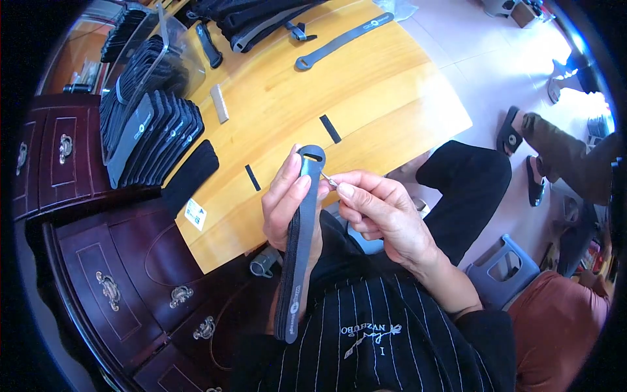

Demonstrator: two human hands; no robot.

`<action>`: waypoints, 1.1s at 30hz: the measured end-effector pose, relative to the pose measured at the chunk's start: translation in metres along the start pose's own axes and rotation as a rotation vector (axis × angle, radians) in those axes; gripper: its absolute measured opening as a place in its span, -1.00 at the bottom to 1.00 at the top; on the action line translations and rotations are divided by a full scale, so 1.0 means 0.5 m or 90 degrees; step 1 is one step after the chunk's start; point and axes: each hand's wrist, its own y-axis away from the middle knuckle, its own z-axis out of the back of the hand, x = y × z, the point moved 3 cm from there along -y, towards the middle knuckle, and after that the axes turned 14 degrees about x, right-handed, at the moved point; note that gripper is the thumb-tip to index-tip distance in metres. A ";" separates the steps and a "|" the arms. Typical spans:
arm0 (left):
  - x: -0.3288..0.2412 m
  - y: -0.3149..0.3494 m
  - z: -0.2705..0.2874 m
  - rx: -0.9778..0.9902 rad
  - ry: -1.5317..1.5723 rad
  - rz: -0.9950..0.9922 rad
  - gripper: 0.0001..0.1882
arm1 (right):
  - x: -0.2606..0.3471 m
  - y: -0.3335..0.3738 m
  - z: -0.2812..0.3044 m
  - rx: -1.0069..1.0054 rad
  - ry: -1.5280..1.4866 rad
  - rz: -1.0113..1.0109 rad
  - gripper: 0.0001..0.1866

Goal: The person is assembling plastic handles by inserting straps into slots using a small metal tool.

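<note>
My left hand [285,202] is closed round a bundle of grey and black fabric straps [304,255], which hangs down in front of my shirt. Each strap seems to have a rounded end; the top one shows a slot there. Close beside that slotted end, my right hand [385,212] pinches a thin, shiny metal piece [331,181] between thumb and forefinger. Its tip points at the strap's edge; whether it touches or goes through, I cannot tell. The left palm side is hidden behind the straps.
On the wooden table [392,85] lie a single grey strap [343,42], two short black strips [330,129] and a thin tan stick [220,104]. Stacked straps [157,140] fill the left side. Dark drawers [111,281] stand left; a grey stool [499,271] and other people's legs are at right.
</note>
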 end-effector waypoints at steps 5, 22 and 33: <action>-0.024 -0.012 -0.002 0.016 -0.034 -0.002 -0.60 | 0.005 -0.004 0.001 -0.192 0.923 0.445 -0.74; -0.014 0.029 -0.030 -0.067 0.186 0.118 -0.65 | 0.032 0.006 0.016 -0.186 0.616 0.241 -0.79; -0.001 0.007 -0.009 0.115 0.343 0.153 -0.72 | 0.102 0.052 0.000 -0.090 0.828 0.188 -0.67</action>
